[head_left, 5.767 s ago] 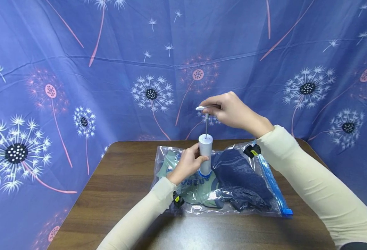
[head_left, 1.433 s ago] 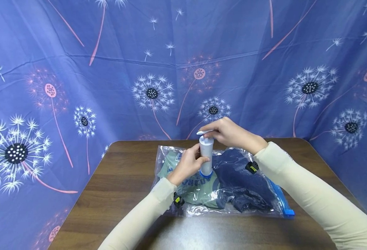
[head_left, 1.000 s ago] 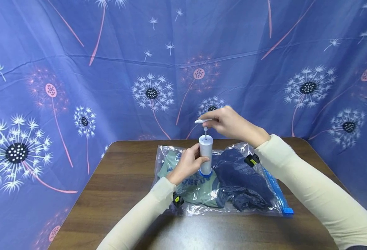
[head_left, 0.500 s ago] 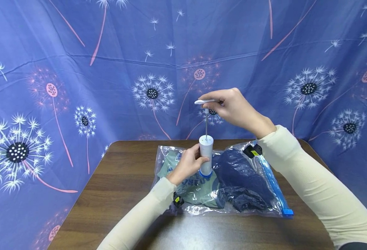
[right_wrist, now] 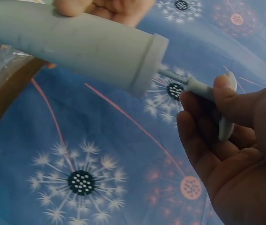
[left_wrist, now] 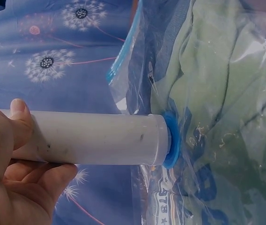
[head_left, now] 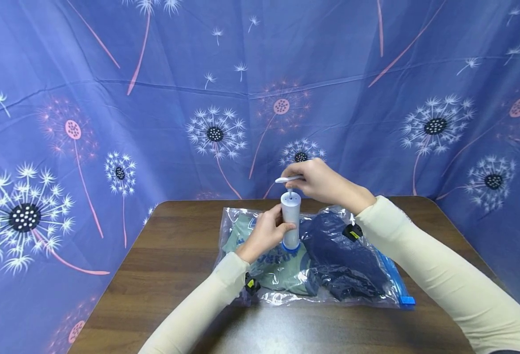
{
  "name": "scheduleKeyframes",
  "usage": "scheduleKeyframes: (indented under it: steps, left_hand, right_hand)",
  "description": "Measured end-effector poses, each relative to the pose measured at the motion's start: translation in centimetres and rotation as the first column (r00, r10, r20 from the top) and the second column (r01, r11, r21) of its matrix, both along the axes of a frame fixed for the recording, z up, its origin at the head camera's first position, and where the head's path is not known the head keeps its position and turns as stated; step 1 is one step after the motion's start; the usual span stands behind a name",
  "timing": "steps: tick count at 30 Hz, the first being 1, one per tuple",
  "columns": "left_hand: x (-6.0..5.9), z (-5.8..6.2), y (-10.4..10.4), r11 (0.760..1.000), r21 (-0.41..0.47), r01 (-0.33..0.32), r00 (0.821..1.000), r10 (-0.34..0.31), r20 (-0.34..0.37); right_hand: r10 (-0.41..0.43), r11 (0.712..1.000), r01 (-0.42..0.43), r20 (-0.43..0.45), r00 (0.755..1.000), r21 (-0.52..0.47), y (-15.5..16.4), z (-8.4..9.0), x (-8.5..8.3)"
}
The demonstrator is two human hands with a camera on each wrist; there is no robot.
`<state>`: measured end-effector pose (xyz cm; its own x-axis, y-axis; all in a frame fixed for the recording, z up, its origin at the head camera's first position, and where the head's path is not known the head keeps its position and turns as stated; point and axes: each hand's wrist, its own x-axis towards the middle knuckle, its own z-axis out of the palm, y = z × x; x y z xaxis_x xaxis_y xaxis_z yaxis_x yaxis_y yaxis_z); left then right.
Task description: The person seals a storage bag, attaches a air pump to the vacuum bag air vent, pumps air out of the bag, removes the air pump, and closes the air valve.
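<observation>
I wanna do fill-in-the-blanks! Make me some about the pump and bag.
1. The left hand grips the pump, whose bottom ring is ____.
2. The right hand holds the handle, coloured ____.
3. In the clear bag, beside the dark blue cloth, the other cloth is mostly ____.

Missing words: blue; white; green.

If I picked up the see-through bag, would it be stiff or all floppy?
Probably floppy: the clear bag is thin-looking, wrinkled plastic, and the green cloth and dark blue cloth inside lie in soft folds. It may feel slippery, because it looks shiny. The white pump on top could tip, since it's tall and narrow.
</observation>
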<state>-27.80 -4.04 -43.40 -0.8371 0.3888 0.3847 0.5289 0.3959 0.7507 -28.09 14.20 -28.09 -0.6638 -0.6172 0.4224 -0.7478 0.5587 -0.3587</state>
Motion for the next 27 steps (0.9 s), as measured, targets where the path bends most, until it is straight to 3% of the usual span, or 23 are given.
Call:
scheduleKeyframes:
  steps: [10, 22, 27]
  left_hand:
    - [-0.3, -0.2, 0.0, 1.000, -0.008, 0.005, 1.000, -0.005, -0.019]
    - [-0.3, 0.0, 0.0, 1.000, -0.005, 0.008, 1.000, -0.008, -0.026]
    - [-0.3, 0.0, 0.1, 1.000, 0.005, 0.015, 1.000, -0.015, -0.026]
  right_hand:
    - [0.007, 0.999, -0.009, 0.042, 0.999, 0.031, 0.1, -1.8, -0.4]
    - [0.016, 0.999, -0.017, 0.034, 0.999, 0.033, 0.2, -1.7, -0.4]
    - [0.023, 0.999, -0.024, 0.036, 0.999, 0.046, 0.3, -0.9, -0.2]
